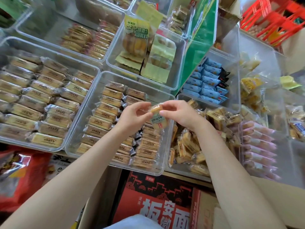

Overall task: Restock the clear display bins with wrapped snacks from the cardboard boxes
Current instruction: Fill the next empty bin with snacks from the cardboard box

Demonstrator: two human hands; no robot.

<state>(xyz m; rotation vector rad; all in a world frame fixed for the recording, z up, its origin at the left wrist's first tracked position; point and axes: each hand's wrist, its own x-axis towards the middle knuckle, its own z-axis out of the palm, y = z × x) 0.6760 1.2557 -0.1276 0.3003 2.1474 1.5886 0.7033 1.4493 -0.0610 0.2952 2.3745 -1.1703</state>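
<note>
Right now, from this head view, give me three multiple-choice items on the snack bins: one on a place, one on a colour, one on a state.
1. Where is the wrapped snack that the hands hold?
A. Above the middle clear bin
B. Inside the red carton
C. On the floor

2. What colour are the wrappers in the bin of small packets right of the green divider?
A. Mostly red
B. Mostly light blue
C. Mostly green

3. How do the hands stand?
A. Both open, holding nothing
B. Only the left hand holds the snack
C. Left hand and right hand both pinch the snack

Answers: 1 A, the snack hangs over that bin's stacked rows. 2 B, light blue packets fill it, with a few black ones beside them. 3 C, fingers of both hands close on the wrapper's ends.
</note>
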